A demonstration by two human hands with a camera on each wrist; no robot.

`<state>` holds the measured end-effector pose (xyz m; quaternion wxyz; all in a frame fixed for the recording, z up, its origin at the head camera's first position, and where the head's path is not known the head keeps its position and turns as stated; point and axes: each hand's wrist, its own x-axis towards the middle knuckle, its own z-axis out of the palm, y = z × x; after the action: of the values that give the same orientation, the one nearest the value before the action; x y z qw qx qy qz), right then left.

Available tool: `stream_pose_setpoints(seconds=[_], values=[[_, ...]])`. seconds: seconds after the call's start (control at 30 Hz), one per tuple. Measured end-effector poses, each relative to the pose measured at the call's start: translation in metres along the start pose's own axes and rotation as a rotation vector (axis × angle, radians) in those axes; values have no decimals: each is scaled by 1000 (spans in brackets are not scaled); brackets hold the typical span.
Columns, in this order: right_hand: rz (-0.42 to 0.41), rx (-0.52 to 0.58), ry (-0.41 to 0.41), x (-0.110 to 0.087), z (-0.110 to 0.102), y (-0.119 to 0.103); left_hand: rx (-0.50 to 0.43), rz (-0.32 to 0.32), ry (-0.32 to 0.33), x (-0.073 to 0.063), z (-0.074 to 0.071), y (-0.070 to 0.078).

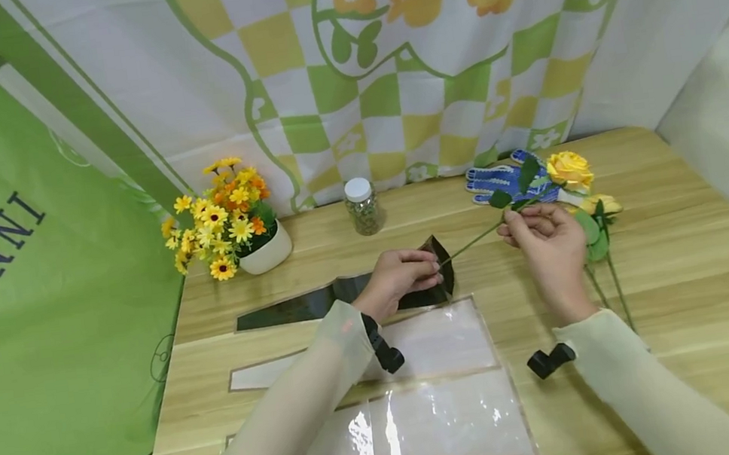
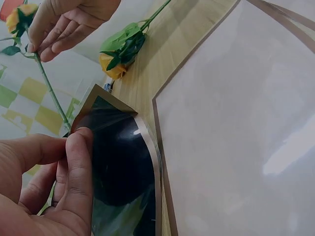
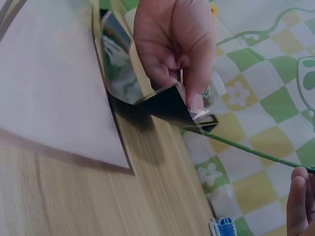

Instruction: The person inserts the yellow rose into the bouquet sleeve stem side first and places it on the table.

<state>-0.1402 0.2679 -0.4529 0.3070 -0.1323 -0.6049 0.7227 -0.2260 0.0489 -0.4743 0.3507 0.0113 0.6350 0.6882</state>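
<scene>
Pinching: our left hand (image 1: 399,276) clasps the black sleeve (image 1: 299,306); our right hand (image 1: 550,250) grips the yellow rose (image 1: 569,170) by its stem (image 1: 476,243), above the tabletop (image 1: 701,247).
Tabletop: wood-grained, pale sleeves (image 1: 454,429) nearer us.
Room: green cloth (image 1: 77,331) leftward, checked curtain (image 1: 382,96) behind.

Lost from sight around the black wrapper (image 1: 299,308)

Cannot see the lower end of the stem (image 1: 473,244) at the wrapper's wide end — cannot tell inside from behind. Beyond the wrapper, cannot identify the tiny contents of the jar (image 1: 365,216). On its near side, cannot see parts of two pale wrappers (image 1: 446,339) — covered by the left forearm (image 1: 291,411).
</scene>
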Motion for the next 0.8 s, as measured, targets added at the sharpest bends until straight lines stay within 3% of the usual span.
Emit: stream_pose_setpoints(seconds=[0.33,0.57,0.8], values=[[79,-86,45,3,-6,-1,27,21,-2,0,0,1],[153,-147,-1,6,-11,-11,6,36,6,2,-1,-1],[177,-280,-115,8,-13,-15,22,44,2,3,-1,-1]])
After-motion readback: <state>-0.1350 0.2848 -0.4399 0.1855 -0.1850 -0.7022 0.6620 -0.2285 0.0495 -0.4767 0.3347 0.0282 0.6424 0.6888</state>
